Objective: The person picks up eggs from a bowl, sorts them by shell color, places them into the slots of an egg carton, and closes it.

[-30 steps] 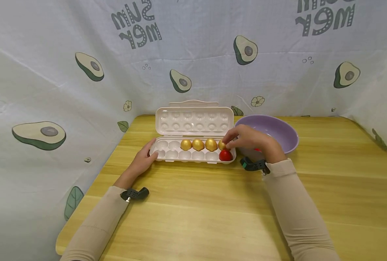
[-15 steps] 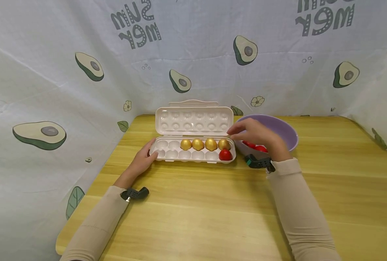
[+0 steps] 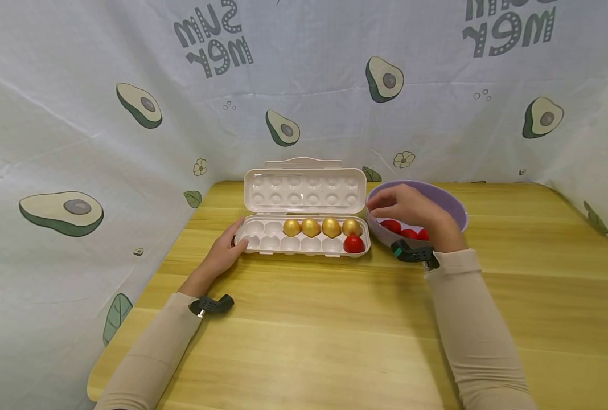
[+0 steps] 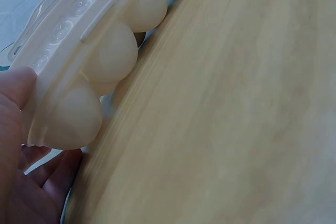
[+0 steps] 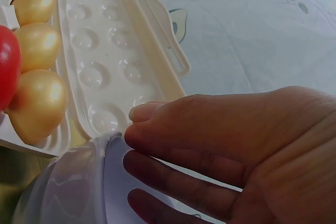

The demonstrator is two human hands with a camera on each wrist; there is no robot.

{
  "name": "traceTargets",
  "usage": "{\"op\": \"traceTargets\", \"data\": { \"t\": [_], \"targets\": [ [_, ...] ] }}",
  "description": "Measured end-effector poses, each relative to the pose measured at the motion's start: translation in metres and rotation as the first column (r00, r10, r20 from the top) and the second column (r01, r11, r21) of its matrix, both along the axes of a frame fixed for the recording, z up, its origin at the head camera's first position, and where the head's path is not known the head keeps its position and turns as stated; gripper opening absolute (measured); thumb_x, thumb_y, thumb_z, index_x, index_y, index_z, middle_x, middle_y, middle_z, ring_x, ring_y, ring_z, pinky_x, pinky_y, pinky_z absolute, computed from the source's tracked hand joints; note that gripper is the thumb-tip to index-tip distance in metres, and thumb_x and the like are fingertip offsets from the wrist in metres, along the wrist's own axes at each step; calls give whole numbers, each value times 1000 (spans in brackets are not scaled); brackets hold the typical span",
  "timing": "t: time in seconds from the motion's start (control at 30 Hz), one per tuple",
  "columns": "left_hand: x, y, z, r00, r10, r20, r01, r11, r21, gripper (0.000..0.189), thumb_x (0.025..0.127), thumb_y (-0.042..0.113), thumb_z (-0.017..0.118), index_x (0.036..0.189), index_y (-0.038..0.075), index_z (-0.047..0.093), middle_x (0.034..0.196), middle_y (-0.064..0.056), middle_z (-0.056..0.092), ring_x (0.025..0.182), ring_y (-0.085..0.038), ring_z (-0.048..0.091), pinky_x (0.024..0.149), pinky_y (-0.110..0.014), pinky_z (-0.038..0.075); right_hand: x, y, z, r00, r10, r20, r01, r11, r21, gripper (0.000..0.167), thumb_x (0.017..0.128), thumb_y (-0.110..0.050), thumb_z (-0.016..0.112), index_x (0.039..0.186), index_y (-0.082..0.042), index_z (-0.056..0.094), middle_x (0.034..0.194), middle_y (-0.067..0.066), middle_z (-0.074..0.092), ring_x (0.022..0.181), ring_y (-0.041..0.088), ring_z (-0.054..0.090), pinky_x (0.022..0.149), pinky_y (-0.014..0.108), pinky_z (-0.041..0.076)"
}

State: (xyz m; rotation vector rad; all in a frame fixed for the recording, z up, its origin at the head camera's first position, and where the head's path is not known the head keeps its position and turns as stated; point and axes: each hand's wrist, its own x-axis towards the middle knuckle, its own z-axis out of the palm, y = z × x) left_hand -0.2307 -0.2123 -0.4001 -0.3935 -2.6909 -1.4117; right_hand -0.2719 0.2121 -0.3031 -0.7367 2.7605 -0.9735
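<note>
An egg carton (image 3: 311,245) of pale plastic lies with its lid (image 3: 304,191) raised behind it. Several gold eggs (image 3: 331,227) fill part of its back row, and a red egg (image 3: 354,244) sits in the front row's right end cup. My left hand (image 3: 222,250) grips the carton's left end, thumb on the rim and fingers low at the end in the left wrist view. Over the near-left rim of a purple bowl (image 3: 447,202) hovers my right hand (image 3: 406,205), fingers loosely bent with nothing between them. Red eggs (image 3: 409,234) lie in the bowl, partly hidden by that hand.
The wooden table (image 3: 304,336) stretches toward me and to the right. Behind it hangs a white curtain (image 3: 329,131) printed with avocados, which also runs down the left side. The bowl stands close against the carton's right end.
My right hand has let go of the gold egg in the back row's right end cup and moved right, over the bowl. The left hand stays at the carton.
</note>
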Motion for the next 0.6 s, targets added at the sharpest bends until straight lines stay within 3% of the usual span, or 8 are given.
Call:
{"op": "traceTargets", "data": {
  "t": [0.13, 0.37, 0.6],
  "targets": [
    [-6, -5, -8, 1000, -2, -10, 2, 1000, -4, 62, 99, 11, 51, 151, -3, 21, 154, -24, 25, 141, -37, 25, 114, -49, 23, 0, 4, -2, 999, -25, 20, 25, 1000, 15, 27, 93, -17, 64, 117, -5, 68, 112, 10, 68, 102, 25, 63, 90, 44, 52],
    [19, 10, 25, 1000, -18, 8, 18, 1000, 10, 58, 97, 2, 48, 148, -11, 22, 152, -31, 24, 140, -42, 25, 114, -50, 23, -3, 10, -7, 998, -61, 28, 60, 997, 45, 28, 93, -19, 64, 117, -7, 69, 113, 10, 68, 99, 24, 62, 89, 43, 52],
    [21, 11, 25, 1000, -11, -8, 11, 1000, 9, 58, 97, 1, 49, 147, -12, 22, 151, -31, 25, 139, -42, 26, 114, -50, 23, -8, 15, -16, 996, -81, 38, 79, 995, 64, 27, 93, -16, 64, 117, -6, 69, 113, 11, 69, 97, 23, 62, 87, 40, 51]
  ]
}}
